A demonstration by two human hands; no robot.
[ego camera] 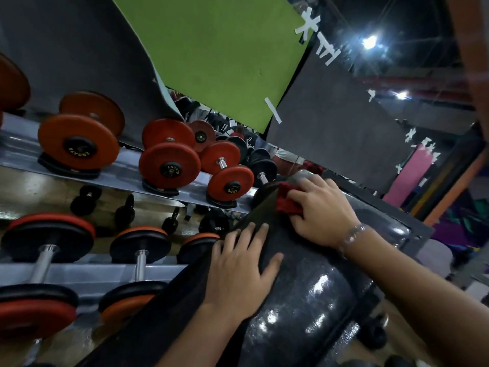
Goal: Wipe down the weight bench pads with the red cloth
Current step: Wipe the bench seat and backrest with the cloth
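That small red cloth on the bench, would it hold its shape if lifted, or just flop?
Probably flops: the red cloth bunches into folds under the right hand. Likely light, being small. It may slide easily over the glossy black bench pad.

Red cloth point(287, 200) on speckled dark grey bench pad point(312, 295); orange-red dumbbells point(169, 161); green wall panel point(211, 54).

The black hub of the left dumbbell point(79, 149) read "ENSAYO", upside down. The same word stood on the hubs of the middle dumbbell point(170, 169) and the right dumbbell point(230, 187), smaller and fainter.
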